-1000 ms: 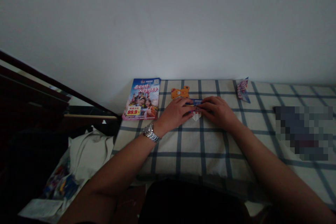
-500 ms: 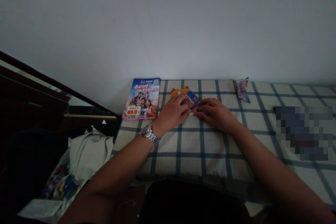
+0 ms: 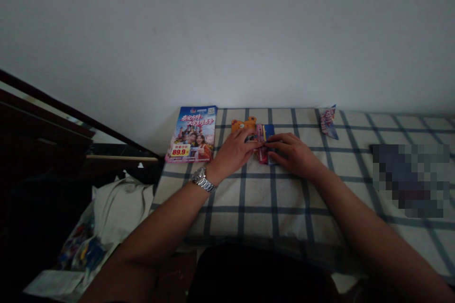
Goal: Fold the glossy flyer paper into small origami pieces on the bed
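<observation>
Both my hands meet over a small folded piece of colourful printed paper (image 3: 266, 142) lying on the checked cloth (image 3: 256, 194). My left hand (image 3: 234, 150), with a metal watch at the wrist, pinches the paper's left edge with curled fingers. My right hand (image 3: 292, 152) presses its fingertips on the paper's right side. The paper shows blue and pink print and stands longways now. An orange bear-shaped cutout (image 3: 242, 124) lies just beyond my left hand.
A colourful flyer with a "89.9" price tag (image 3: 192, 133) lies at the cloth's far left corner. A small folded paper figure (image 3: 328, 120) stands at the back by the white wall. A blurred dark patch (image 3: 410, 179) lies right. Cloth and bags lie on the floor at left.
The folded paper was turned from lying crosswise under my fingers to standing lengthways, more of its pink and blue face showing. Both hands stayed in place, fingers shifting slightly.
</observation>
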{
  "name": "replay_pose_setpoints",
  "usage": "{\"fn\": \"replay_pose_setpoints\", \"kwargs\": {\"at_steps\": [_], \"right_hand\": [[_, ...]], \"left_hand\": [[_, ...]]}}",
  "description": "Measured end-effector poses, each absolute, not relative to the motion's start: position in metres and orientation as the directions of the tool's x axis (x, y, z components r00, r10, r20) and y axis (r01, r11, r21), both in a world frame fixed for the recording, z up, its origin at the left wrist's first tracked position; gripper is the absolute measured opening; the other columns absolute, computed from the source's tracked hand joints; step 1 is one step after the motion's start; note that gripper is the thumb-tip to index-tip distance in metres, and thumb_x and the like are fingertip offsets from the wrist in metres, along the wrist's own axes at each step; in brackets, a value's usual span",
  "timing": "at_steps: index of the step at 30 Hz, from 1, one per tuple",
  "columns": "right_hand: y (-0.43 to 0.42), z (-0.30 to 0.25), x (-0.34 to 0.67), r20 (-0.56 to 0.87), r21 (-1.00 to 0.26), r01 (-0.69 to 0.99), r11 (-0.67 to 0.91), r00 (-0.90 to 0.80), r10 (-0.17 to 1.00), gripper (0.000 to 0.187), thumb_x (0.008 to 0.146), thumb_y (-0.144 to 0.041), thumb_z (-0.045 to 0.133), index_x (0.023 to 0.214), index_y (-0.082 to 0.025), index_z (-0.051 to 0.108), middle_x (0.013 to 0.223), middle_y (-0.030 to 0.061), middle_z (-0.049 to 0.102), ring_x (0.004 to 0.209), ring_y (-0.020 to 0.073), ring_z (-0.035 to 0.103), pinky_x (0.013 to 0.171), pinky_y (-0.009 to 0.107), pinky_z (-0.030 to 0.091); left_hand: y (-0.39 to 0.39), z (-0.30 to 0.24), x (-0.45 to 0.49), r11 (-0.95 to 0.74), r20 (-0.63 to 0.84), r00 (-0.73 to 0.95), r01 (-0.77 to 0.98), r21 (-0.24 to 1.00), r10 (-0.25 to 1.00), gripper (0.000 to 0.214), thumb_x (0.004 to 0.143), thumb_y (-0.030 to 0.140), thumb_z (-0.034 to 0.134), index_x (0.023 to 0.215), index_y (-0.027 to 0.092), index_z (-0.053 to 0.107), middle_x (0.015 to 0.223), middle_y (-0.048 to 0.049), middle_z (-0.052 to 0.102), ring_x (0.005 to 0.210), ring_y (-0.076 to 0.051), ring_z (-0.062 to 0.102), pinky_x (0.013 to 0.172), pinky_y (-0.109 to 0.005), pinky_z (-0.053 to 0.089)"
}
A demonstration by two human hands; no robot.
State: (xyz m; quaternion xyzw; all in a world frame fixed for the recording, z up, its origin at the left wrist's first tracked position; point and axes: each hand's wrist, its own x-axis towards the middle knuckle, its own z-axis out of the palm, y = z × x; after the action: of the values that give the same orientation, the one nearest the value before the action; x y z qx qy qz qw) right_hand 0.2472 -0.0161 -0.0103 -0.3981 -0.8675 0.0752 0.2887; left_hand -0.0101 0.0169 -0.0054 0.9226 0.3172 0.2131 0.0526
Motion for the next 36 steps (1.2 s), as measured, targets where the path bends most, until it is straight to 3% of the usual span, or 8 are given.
{"fn": "replay_pose_setpoints", "kwargs": {"at_steps": [5, 12, 16, 22, 36], "right_hand": [[-0.0157, -0.0111, 0.2478, 0.429, -0.348, 0.650, 0.676, -0.531, 0.731, 0.026, 0.102, -0.031, 0.064, 0.122, -0.022, 0.077, 0.127, 0.0139, 0.073, 0.115, 0.0315, 0.068, 0.099, 0.053, 0.058], [-0.0155, -0.0116, 0.2483, 0.396, -0.343, 0.666, 0.663, -0.538, 0.745, 0.026, 0.102, -0.032, 0.064, 0.123, -0.025, 0.077, 0.129, 0.0122, 0.073, 0.118, 0.0316, 0.067, 0.103, 0.055, 0.057], [-0.0145, -0.0127, 0.2483, 0.389, -0.338, 0.672, 0.659, -0.538, 0.748, 0.026, 0.102, -0.032, 0.064, 0.122, -0.025, 0.077, 0.134, 0.0121, 0.072, 0.120, 0.0318, 0.067, 0.104, 0.055, 0.056], [-0.0128, -0.0127, 0.2478, 0.397, -0.327, 0.653, 0.683, -0.561, 0.726, 0.025, 0.102, -0.031, 0.064, 0.122, -0.022, 0.076, 0.133, 0.0127, 0.074, 0.118, 0.0320, 0.068, 0.103, 0.055, 0.056], [-0.0134, -0.0125, 0.2470, 0.370, -0.303, 0.671, 0.677, -0.572, 0.733, 0.031, 0.101, -0.031, 0.065, 0.131, -0.024, 0.073, 0.138, 0.0096, 0.072, 0.121, 0.0330, 0.066, 0.105, 0.056, 0.055]], "left_hand": [[0.0185, -0.0063, -0.0095, -0.797, 0.344, 0.720, 0.556, 0.235, 0.603, 0.034, 0.102, 0.015, 0.061, 0.133, 0.026, 0.070, 0.132, -0.0076, 0.064, 0.127, -0.026, 0.059, 0.111, -0.050, 0.053], [0.0203, -0.0102, -0.0084, -0.796, 0.362, 0.710, 0.523, 0.305, 0.605, 0.024, 0.104, 0.018, 0.061, 0.126, 0.022, 0.072, 0.134, -0.0061, 0.070, 0.124, -0.022, 0.066, 0.110, -0.046, 0.055], [0.0178, -0.0119, -0.0086, -0.772, 0.378, 0.674, 0.529, 0.352, 0.634, 0.027, 0.107, 0.021, 0.058, 0.131, 0.020, 0.069, 0.136, -0.0062, 0.071, 0.125, -0.020, 0.067, 0.110, -0.042, 0.056], [0.0152, -0.0069, -0.0092, -0.769, 0.347, 0.686, 0.576, 0.278, 0.640, 0.020, 0.103, 0.023, 0.065, 0.120, 0.021, 0.075, 0.131, -0.0075, 0.068, 0.122, -0.025, 0.066, 0.106, -0.045, 0.058], [0.0148, -0.0118, -0.0107, -0.750, 0.370, 0.652, 0.572, 0.333, 0.662, 0.021, 0.104, 0.026, 0.064, 0.122, 0.021, 0.073, 0.128, -0.0048, 0.074, 0.118, -0.021, 0.069, 0.104, -0.041, 0.059]]}}
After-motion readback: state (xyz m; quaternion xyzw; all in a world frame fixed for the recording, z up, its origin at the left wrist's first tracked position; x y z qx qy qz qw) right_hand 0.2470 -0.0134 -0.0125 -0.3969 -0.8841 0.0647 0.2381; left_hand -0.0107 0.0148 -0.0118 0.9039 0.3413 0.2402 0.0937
